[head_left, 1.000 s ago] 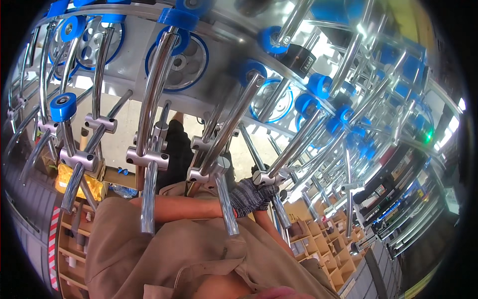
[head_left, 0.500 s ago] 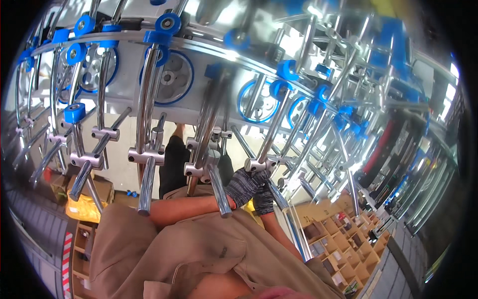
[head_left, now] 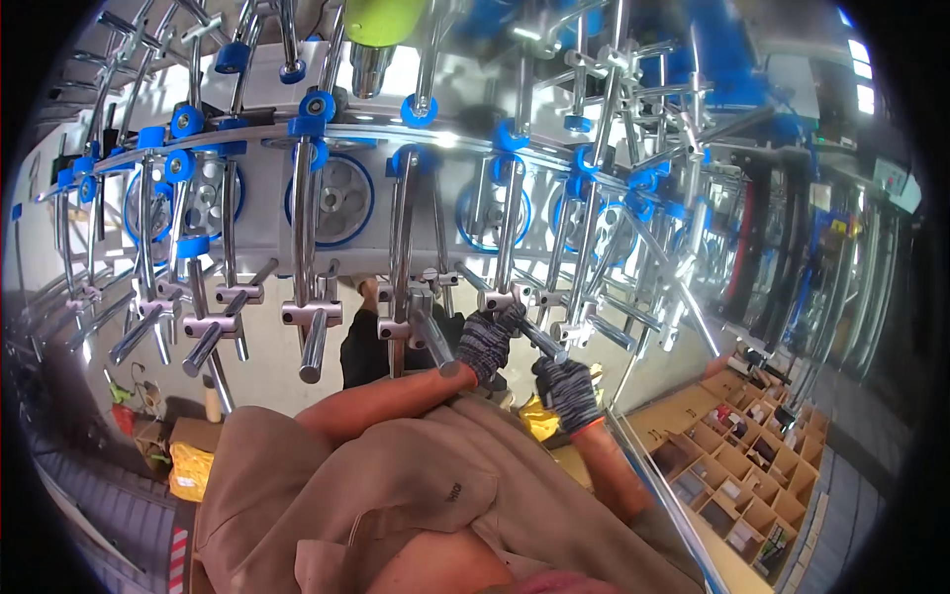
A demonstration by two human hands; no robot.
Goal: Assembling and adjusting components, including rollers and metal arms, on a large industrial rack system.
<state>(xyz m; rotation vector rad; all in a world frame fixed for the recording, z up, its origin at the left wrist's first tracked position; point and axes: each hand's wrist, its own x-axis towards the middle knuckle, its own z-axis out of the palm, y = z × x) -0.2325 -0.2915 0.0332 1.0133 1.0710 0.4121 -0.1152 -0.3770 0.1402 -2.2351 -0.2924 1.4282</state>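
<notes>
The left hand, in a grey-and-black knitted glove, reaches up to a silver clamp. Its fingers are bent, with the tips against the clamp's lower right part; how tightly they close on it, I cannot tell. The clamp sits at the lower end of a polished upright rod, below the lower edge of a grey panel and to the right of that edge's middle. A short rod slants from the clamp down to the right, its free end between the two hands.

The right hand, in a matching glove, is apart from the left one, just below that free end. Its fingers are partly curled; whether they have hold of anything, I cannot tell.

The upright rod rises past a curved metal rail, which crosses in front of the panel near its upper edge. A blue roller sits on the rod just below the rail. More rods with similar clamps line up to both sides, and a blue-rimmed wheel shows on the panel left of its middle. Beyond the right hand lies a yellow bag; a compartmented box with small parts stands farther right. A yellow package lies at the far left.
</notes>
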